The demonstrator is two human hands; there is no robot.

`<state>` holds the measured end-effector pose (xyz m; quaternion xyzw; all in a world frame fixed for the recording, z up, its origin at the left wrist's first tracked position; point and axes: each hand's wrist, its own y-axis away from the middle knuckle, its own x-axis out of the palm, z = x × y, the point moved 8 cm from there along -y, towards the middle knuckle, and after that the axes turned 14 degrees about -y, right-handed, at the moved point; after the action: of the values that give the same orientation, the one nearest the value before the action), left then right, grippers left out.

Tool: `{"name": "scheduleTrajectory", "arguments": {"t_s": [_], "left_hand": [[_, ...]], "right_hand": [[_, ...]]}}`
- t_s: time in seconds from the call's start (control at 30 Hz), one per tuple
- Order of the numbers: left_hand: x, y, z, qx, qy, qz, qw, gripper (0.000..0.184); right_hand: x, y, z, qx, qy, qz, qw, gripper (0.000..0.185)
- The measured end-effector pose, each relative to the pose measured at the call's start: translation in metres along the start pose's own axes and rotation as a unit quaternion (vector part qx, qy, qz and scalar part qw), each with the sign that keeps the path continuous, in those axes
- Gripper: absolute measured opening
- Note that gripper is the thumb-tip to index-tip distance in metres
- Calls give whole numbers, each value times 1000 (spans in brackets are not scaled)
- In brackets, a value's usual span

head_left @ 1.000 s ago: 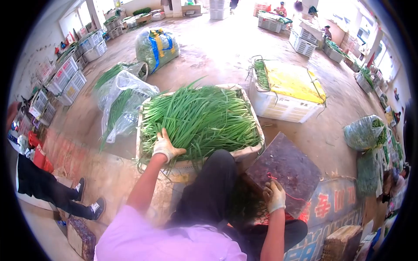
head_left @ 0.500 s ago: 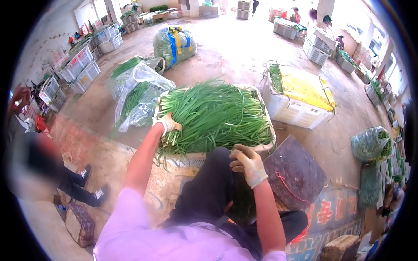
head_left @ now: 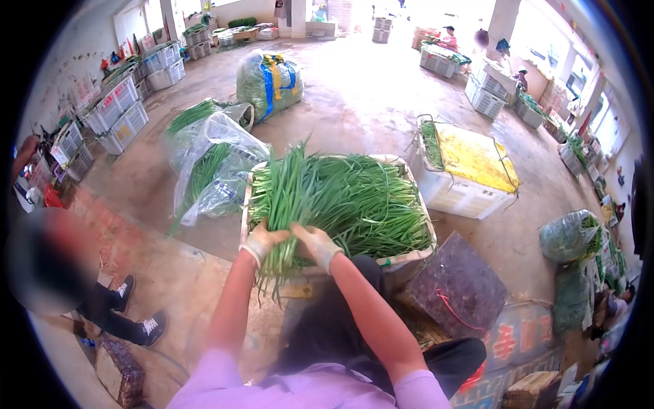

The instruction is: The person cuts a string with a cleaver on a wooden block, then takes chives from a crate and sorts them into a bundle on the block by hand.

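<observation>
Around the white rectangular crate (head_left: pixel 426 253) of long green stalks (head_left: pixel 371 198), clear plastic bags with greens (head_left: pixel 194 160) lie at 10 o'clock, near its side. A bulging bag with blue and yellow strips (head_left: pixel 269 92) stands at 11. The white crate with a yellow cover (head_left: pixel 470 160) sits at 2, and a dark square board with red string (head_left: pixel 460 283) at 4, near the corner. A person in dark trousers (head_left: pixel 109 310) is at 8.

Your dark-clad knee (head_left: pixel 368 270) crowds the near rim at 6; bare floor (head_left: pixel 357 102) opens beyond the far rim at 12. At 7, your gloved left hand (head_left: pixel 264 242) closes round a loose bunch of green stalks (head_left: pixel 286 211); your gloved right hand (head_left: pixel 315 243) bends against its right side, its closure unclear.
</observation>
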<state>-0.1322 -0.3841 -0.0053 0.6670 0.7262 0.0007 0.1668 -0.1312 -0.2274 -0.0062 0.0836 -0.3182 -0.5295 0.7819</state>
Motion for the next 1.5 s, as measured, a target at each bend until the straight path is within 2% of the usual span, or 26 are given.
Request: {"name": "scheduleTrajectory", "arguments": {"t_s": [0.07,0.13,0.17,0.2,0.27,0.3,0.37,0.4,0.47,0.53,0.6,0.67,0.77,0.8,0.83,0.87,0.93,1.0,1.03,1.07,1.17,1.27,1.3,1.37,1.4,1.5], "left_hand": [[16,13,-7,30,-55,22,998,93],[39,32,-25,83,-292,14,953,109],[46,33,-16,35,-376,53,925,118],[52,29,-10,120,-380,29,917,123],[44,47,-33,-1,-403,100,910,120],[42,42,-22,0,-400,102,911,120],[30,42,-47,189,-334,5,923,111],[24,42,-43,185,-162,52,968,98],[4,23,-32,224,43,-6,974,91],[-4,16,-16,217,90,-43,971,82],[6,-12,30,104,200,34,974,80],[9,-31,58,83,133,22,987,69],[22,-44,69,191,-37,13,981,60],[27,-48,68,212,-24,26,977,62],[39,-32,46,135,88,74,984,62],[48,-31,48,-19,170,70,983,63],[64,-65,74,-32,241,185,952,60],[89,-46,46,-16,326,256,910,50],[100,-43,47,-49,391,294,871,45],[99,-58,53,-13,374,276,885,39],[102,-57,60,-53,380,290,877,36],[96,-58,54,-75,378,237,892,33],[80,-72,52,41,265,187,945,30],[56,-76,58,28,254,83,963,27],[56,-83,69,-88,371,35,924,26],[24,-127,141,-104,351,-8,931,27]], "right_hand": [[-15,-67,-34,-41,7,22,999,62],[5,-48,-16,-84,2,61,995,58],[4,-44,-12,-109,-40,44,992,55],[3,-39,-8,-132,-82,26,988,52],[-5,-42,-11,-97,-129,39,986,47],[-10,-42,-16,-63,-181,50,980,42],[-23,-42,-15,-40,-258,65,963,39],[-26,-42,-15,-16,-334,82,939,37],[-40,-49,-17,-7,-369,74,926,38],[-45,-40,-7,-36,-435,124,891,39],[-55,-35,-6,-64,-442,126,886,42],[-60,-24,-5,-56,-450,81,887,42],[-88,-36,-8,-133,-405,13,905,42],[-84,-43,-10,-126,-440,83,885,43],[-80,-41,-7,-111,-462,88,876,43],[-72,-39,-6,-87,-482,100,866,44],[-59,-43,-4,-94,-486,234,837,51],[-49,-43,-6,-75,-496,275,820,50],[-44,-36,-5,-73,-503,196,839,47],[-40,-35,-6,-61,-509,193,837,45],[-43,-29,-6,-65,-516,205,829,44],[-49,-22,2,-79,-485,216,844,43],[-65,-18,2,-104,-466,152,865,43],[-74,-2,15,-154,-428,94,886,44],[-80,15,19,-157,-413,56,895,45],[-78,56,43,-140,-443,158,872,58]]}}
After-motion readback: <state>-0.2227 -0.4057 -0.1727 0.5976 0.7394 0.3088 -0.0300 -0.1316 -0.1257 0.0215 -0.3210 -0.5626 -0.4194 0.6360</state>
